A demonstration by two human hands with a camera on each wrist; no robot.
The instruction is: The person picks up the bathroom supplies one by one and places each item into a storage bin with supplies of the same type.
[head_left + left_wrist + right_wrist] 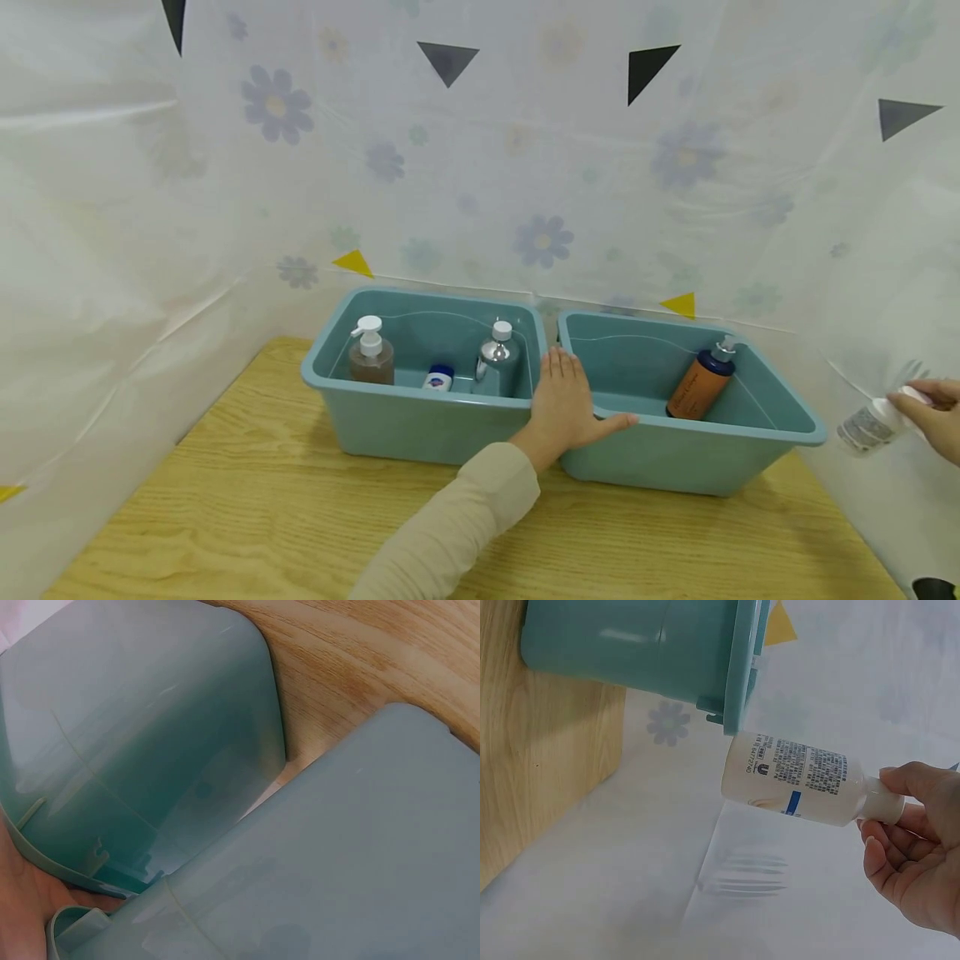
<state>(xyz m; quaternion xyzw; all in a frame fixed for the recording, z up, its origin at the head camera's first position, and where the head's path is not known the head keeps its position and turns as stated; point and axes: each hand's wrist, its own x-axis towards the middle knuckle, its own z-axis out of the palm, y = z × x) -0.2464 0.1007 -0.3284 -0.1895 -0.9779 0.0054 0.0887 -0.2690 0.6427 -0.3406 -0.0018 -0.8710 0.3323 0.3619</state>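
My left hand (562, 404) lies where two teal plastic bins meet, fingers straight and thumb stretched along the right bin's front rim. In the left wrist view, part of that hand (26, 900) shows right at the bin rims. Beyond the right end of the right bin (645, 454), my right hand (933, 417) pinches a small white bottle (870, 427) by its cap, holding it tilted. Up close, the bottle (791, 780) carries printed text and a blue mark, and thumb and fingers of the right hand (922, 840) close around the white cap.
Inside the left bin (397, 425) stand a pump bottle (371, 362), a small blue-capped container (438, 379) and a clear white-capped bottle (501, 358). An orange pump bottle (701, 383) leans in the right bin. Both bins sit on a wooden table (247, 483) against a flower-patterned sheet (480, 167).
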